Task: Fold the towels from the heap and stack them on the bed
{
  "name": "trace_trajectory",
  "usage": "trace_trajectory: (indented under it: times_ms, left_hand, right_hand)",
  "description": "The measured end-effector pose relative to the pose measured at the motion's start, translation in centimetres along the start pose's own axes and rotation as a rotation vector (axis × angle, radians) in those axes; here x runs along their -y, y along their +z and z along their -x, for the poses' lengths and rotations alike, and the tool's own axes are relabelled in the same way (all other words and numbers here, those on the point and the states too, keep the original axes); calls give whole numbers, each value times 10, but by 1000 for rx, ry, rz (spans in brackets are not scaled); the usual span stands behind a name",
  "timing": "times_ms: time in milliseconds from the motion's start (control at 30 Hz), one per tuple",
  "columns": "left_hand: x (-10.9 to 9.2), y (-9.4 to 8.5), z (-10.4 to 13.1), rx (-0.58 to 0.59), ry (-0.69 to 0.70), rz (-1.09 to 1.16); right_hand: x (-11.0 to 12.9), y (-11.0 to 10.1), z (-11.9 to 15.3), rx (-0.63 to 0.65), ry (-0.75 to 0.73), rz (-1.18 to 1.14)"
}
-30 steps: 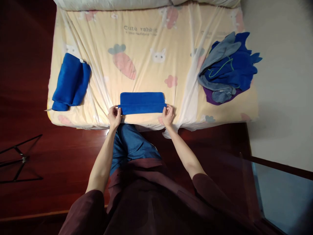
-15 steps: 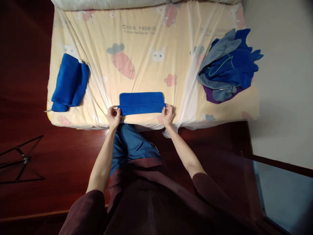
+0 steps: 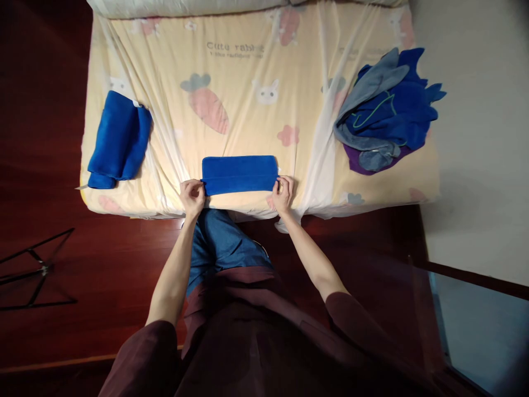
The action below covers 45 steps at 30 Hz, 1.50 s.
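Note:
A blue cloth (image 3: 239, 173), folded into a wide rectangle with a crease along its length, lies near the front edge of the bed (image 3: 248, 127). At its left end my left hand (image 3: 193, 197) pinches the near corner between thumb and fingers. My right hand (image 3: 283, 194) pinches the opposite near corner at the right end. Both hands rest close to the sheet, roughly level with each other. The underside of the cloth is hidden.
A folded blue fabric bundle (image 3: 119, 138) lies at the bed's left. On the right is a loose heap of blue, grey and purple clothing (image 3: 384, 116). A black metal stand (image 3: 43, 270) is on the floor at left, and a pale wall (image 3: 475, 138) rises at right.
Both hands have shifted very slightly inward at the cloth's ends, and the raised near fold now looks flatter. The other fabrics have stayed in place.

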<state>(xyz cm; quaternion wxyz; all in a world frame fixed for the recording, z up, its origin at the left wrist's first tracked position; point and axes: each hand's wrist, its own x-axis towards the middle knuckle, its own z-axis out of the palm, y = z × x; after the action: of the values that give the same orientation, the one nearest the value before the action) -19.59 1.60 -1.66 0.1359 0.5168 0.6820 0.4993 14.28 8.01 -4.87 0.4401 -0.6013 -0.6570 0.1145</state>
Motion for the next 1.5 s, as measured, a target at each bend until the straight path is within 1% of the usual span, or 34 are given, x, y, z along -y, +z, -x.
trace_trajectory:
  times_ms: [100, 200, 267, 367, 433, 500, 567, 733, 900, 1033, 1200, 1367, 1500]
  left_hand:
    - [-1, 1, -1, 53, 43, -14]
    - [-3, 1, -2, 94, 47, 0]
    - [-4, -2, -4, 129, 48, 7]
    - [-4, -7, -6, 233, 65, -6]
    - [-3, -9, -7, 311, 98, -11]
    - [-2, -9, -8, 345, 127, -14]
    - [0, -8, -9, 331, 121, -22]
    - [3, -4, -7, 238, 87, 16]
    - [1, -7, -6, 218, 35, 36]
    - [5, -7, -5, 189, -40, 55]
    - [17, -3, -3, 94, -125, 68]
    - [22, 1, -2, 62, -199, 85]
    - [22, 4, -3, 30, -208, 56]
  right_hand:
    - [1, -2, -1, 53, -45, 11]
    - [2, -4, -3, 104, -67, 17]
    - [3, -5, -3, 111, -70, 10]
    - [4, -8, -2, 116, -96, 12]
    - [4, -10, -2, 142, -124, 45]
    - [4, -13, -1, 177, -144, 84]
    - [4, -14, -1, 199, -151, 101]
    - [4, -13, -3, 213, -160, 118]
    - [4, -12, -4, 213, -135, 116]
    - [-3, -8, -1, 155, -84, 78]
    - [-15, 0, 5, 70, -21, 58]
    - [-16, 4, 6, 35, 36, 8]
    - [-13, 6, 4, 56, 57, -19]
